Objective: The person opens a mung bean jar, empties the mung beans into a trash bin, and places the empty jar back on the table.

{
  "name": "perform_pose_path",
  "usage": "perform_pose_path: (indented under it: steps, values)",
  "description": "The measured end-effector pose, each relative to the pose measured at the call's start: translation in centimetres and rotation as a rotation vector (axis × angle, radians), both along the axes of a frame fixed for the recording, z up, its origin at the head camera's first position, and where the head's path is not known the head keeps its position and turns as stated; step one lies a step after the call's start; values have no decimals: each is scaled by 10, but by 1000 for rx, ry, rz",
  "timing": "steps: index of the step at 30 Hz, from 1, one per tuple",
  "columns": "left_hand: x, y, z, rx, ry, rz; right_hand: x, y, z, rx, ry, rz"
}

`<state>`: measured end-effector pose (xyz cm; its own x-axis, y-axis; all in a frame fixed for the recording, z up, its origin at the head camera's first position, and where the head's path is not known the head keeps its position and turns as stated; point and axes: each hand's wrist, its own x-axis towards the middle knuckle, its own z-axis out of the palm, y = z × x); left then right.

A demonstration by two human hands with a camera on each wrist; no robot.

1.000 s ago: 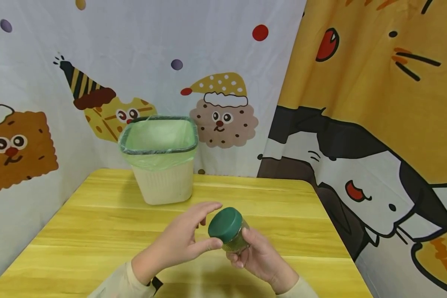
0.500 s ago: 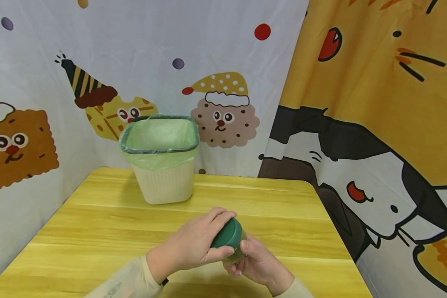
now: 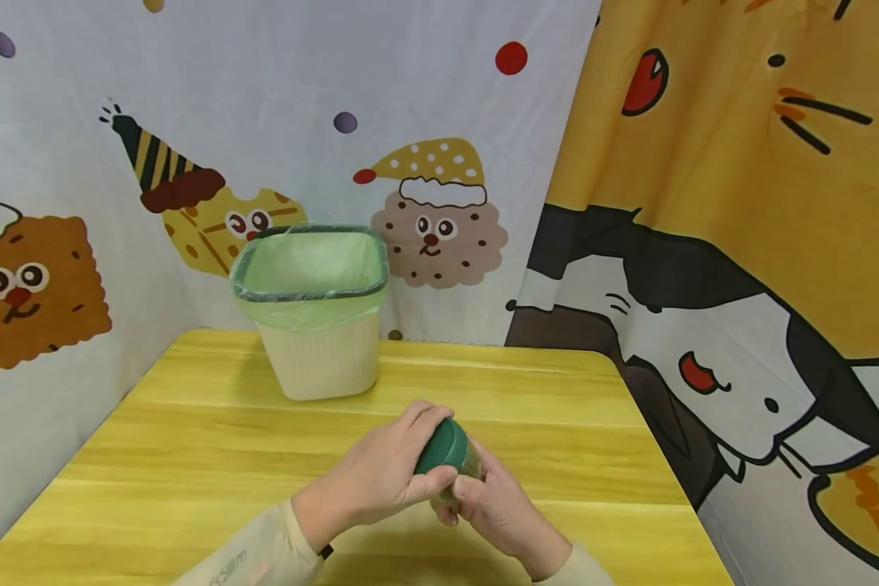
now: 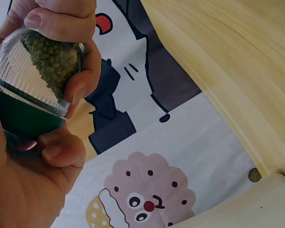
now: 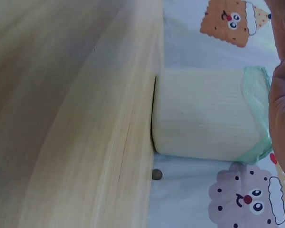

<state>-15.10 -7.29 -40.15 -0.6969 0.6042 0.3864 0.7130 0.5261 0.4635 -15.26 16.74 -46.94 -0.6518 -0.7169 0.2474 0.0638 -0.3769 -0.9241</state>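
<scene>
A small clear ribbed jar with a green lid is held tilted above the table between both hands. Green beans, which look like mung beans, show through its side in the left wrist view. My left hand grips the lid, thumb on the near side and fingers over the far side. My right hand holds the jar's body from the right, thumb and fingers curled round it. Only the edge of the right hand shows in the right wrist view, where the jar is out of sight.
A cream bin with a green liner bag folded over its dark rim stands at the back left of the yellow wood-grain table. Behind it hangs a white curtain with cartoon prints, and an orange one at the right.
My left hand has closed from beside the lid onto it, fingers now over its top and edge. The jar has turned a little, and my right hand has shifted slightly round its body.
</scene>
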Motion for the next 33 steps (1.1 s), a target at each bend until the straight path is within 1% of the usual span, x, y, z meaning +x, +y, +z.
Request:
perform_pose_path:
  steps: [2, 4, 6, 9, 12, 14, 16, 19, 21, 22, 26, 30, 33]
  values:
    - [0, -2, 0, 9, -8, 0, -2, 0, 0, -1, 9, 25]
    - [0, -4, 2, 25, -13, -26, -4, 1, -1, -28, 24, 75]
    - [0, -8, 3, 68, -28, -75, -6, 2, -2, -73, 45, 138]
    - [-3, -12, 6, 167, -89, -170, -8, 5, -2, -147, 55, 240]
    - [-7, -16, 7, 263, -159, -265, -9, 7, -1, -189, 21, 313]
    - [-9, -18, 6, 303, -196, -303, -8, 7, 1, -191, -15, 336]
    - [-10, -19, 6, 322, -205, -323, -7, 8, 2, -184, -38, 345]
    - [-9, -18, 5, 327, -213, -316, -7, 9, 1, -173, -33, 351]
    - [-9, -18, 5, 316, -187, -317, -7, 11, 0, -165, -11, 350]
    - [-9, -18, 6, 315, -186, -314, -7, 12, -1, -161, -1, 344]
    - [-12, -20, 7, 287, -139, -318, -7, 15, -2, -128, 20, 292]
    - [-14, -22, 9, 262, -159, -340, -6, 14, -5, -98, 24, 277]
    - [-14, -21, 10, 265, -209, -338, -6, 13, -6, -94, 26, 282]
